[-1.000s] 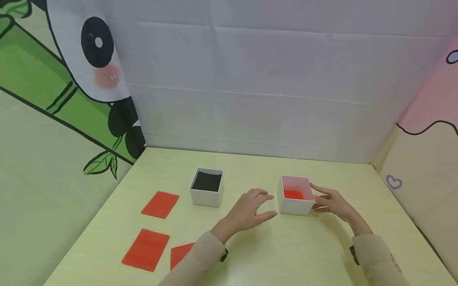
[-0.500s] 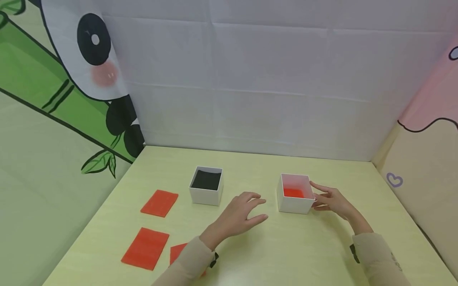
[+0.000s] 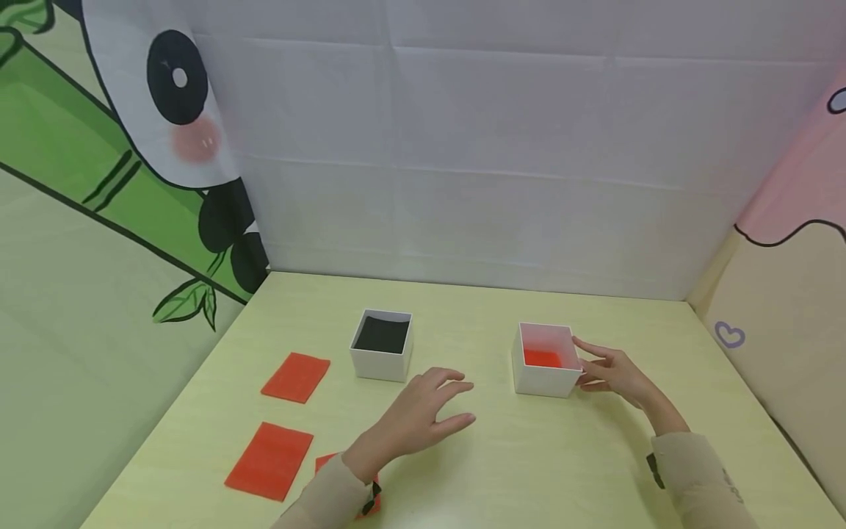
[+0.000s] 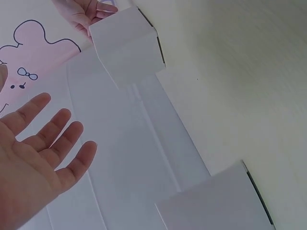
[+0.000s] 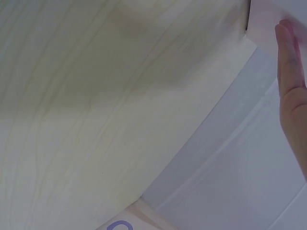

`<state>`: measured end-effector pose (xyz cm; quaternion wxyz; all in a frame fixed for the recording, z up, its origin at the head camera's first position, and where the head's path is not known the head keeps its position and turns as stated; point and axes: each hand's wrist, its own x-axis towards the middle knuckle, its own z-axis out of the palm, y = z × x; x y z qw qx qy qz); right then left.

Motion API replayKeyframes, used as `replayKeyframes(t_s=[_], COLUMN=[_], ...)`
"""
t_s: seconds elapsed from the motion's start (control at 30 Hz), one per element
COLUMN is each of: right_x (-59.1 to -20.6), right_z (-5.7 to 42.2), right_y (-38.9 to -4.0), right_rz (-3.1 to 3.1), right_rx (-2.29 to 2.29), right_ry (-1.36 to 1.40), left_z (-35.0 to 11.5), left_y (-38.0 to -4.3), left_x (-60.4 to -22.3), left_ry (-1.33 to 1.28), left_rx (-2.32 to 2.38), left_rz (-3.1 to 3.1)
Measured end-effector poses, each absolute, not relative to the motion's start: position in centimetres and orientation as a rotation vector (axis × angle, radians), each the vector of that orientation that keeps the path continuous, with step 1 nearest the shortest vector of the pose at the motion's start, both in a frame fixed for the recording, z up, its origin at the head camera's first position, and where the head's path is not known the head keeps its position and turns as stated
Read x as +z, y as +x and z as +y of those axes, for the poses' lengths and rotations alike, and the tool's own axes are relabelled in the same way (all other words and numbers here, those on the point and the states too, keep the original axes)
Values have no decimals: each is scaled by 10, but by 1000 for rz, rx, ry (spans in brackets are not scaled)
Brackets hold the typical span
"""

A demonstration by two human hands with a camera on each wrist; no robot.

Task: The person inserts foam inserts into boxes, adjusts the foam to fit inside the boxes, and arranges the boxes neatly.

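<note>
On the tabletop [image 3: 502, 477], toward its far right corner, we see the white box [image 3: 547, 382], with something red [image 3: 542, 358] lying low inside it. Our right hand [image 3: 611, 376] rests its fingers, fairly straight, against the right wall of this box; the right wrist view shows a finger lying flat along that side. Our left hand [image 3: 413, 419] holds nothing: its fingers are spread and lightly bent above the middle of the tabletop, apart from everything.

Toward the far edge, left of the middle, stands a second box [image 3: 380, 366], also white, with something black [image 3: 381, 336] reaching near its rim. Near the left edge lie two flat red pieces, an upper cloth [image 3: 296, 378] and a lower cloth [image 3: 269, 461]. Just to the right of the lower one is a third cloth [image 3: 323, 461], and our left sleeve [image 3: 317, 507] and a dark strap [image 3: 372, 498] block much of it from sight.

Along the far edge hangs a pale sheet [image 3: 463, 147]; past the left edge a green bamboo print [image 3: 132, 176] shows, and past the right edge a purple heart [image 3: 730, 335] is drawn.
</note>
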<state>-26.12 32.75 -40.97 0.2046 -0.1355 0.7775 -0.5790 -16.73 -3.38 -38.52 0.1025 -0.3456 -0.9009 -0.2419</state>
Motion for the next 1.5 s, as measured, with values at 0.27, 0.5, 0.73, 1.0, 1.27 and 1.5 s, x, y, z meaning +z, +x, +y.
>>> replayKeyframes(t_s=[0.27, 0.5, 0.73, 1.0, 1.27, 1.5], right_x=[-410, -414, -413, -413, -412, -412], right_z=[327, 328, 327, 327, 327, 327], right_y=[-260, -262, -261, -260, -259, -258], right_rz=[2168, 2176, 2194, 2202, 2213, 2205], right_rx=[-1621, -1624, -1605, -1587, -1582, -1586], right_ry=[-395, -395, -377, -381, -348, -362], left_z=[-52, -65, -84, -103, -121, -137], left_y=[-157, -147, -138, -130, -128, -122], left_x=[-384, -383, -389, -395, -396, -399], left_ry=[-955, -889, -828, -775, -748, -747], left_rx=[-724, -723, -696, -677, -679, -680], left_rz=[-2666, -2724, -2823, -2891, -3027, -3121])
